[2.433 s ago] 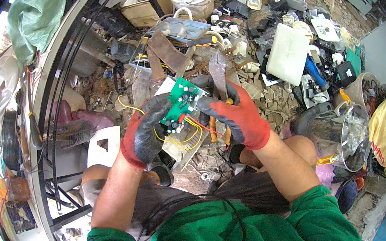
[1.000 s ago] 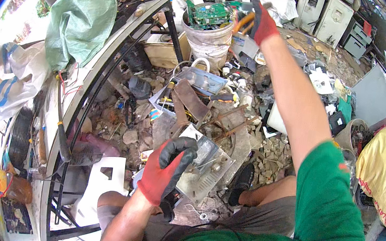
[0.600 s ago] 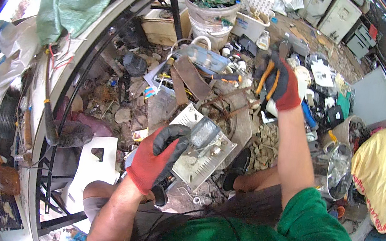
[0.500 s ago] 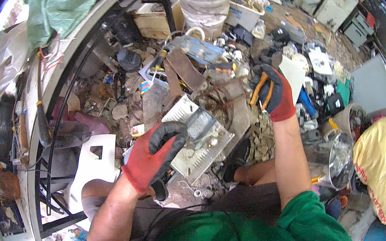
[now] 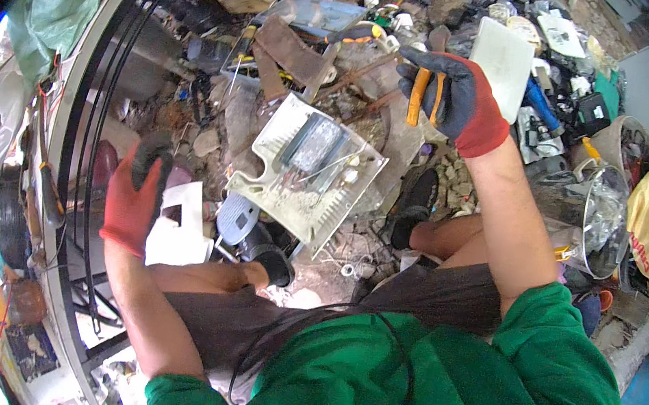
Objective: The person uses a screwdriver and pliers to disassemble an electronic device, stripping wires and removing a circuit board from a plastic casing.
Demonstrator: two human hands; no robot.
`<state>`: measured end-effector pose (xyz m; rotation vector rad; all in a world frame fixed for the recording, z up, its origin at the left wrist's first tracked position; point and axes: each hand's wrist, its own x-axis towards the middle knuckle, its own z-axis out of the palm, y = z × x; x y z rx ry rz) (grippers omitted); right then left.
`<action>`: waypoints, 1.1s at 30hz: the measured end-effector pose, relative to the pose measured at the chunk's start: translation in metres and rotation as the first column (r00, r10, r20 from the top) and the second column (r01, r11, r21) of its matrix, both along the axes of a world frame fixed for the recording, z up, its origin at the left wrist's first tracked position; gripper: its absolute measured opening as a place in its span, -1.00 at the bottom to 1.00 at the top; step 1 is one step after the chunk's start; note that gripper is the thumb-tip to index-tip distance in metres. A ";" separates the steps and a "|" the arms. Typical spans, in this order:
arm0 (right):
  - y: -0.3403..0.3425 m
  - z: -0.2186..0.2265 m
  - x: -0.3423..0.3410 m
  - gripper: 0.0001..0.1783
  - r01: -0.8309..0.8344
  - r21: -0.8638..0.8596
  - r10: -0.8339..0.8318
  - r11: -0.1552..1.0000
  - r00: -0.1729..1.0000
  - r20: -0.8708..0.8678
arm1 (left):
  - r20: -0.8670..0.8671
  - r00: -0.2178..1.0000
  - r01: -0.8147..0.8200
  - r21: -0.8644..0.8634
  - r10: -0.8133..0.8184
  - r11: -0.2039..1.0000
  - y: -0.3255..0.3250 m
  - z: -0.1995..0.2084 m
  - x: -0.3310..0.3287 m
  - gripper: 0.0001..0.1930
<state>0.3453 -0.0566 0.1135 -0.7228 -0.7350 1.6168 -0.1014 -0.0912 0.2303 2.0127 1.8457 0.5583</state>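
My right hand (image 5: 462, 102), in a red and black glove, is closed around orange-handled pliers (image 5: 418, 96); their jaws cannot be made out. My left hand (image 5: 136, 198), gloved alike, is at the left beside the dark metal frame, thumb apart from the fingers, with nothing visible in it. Between the hands, on the littered ground in front of me, sits a slotted white plastic casing (image 5: 273, 192). A grey rectangular block (image 5: 317, 143) and a few thin wires show inside this casing. Neither hand touches it.
A rusty brown metal piece (image 5: 299, 52) and a yellow-and-black-handled tool (image 5: 355, 34) lie beyond the casing. To the right are a pale flat panel (image 5: 501, 66) and a clear container (image 5: 606, 211). A dark-barred frame (image 5: 100, 132) borders the left. My feet flank the casing.
My left hand has moved left, away from the casing, and its fingers have spread. The right hand still holds the pliers, now turned more upright. The whole view has shifted downward.
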 end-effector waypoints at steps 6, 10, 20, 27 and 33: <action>-0.016 0.011 -0.004 -0.57 -0.223 0.077 0.218 0.972 0.973 0.072 | -0.099 0.991 0.067 -0.183 -0.086 0.981 -0.022 -0.007 -0.004 -0.52; -0.017 0.022 -0.025 -0.42 -0.136 0.041 0.114 0.990 0.935 0.336 | -0.153 0.939 0.227 -0.391 -0.307 0.892 -0.036 -0.057 0.055 -0.36; -0.026 0.018 -0.043 -0.35 -0.200 -0.007 0.184 0.980 0.888 0.421 | 0.707 0.664 0.270 -0.528 0.241 0.805 -0.040 -0.155 0.075 -0.63; -0.023 0.004 -0.048 -0.31 -0.164 0.033 0.126 0.986 0.861 0.492 | 0.724 0.569 0.341 -0.639 0.390 0.689 -0.035 -0.162 0.073 -0.69; -0.021 0.000 -0.045 -0.40 -0.158 0.047 0.109 0.986 0.841 0.530 | 0.664 0.681 0.306 -0.642 0.309 0.704 -0.028 -0.166 0.073 -0.70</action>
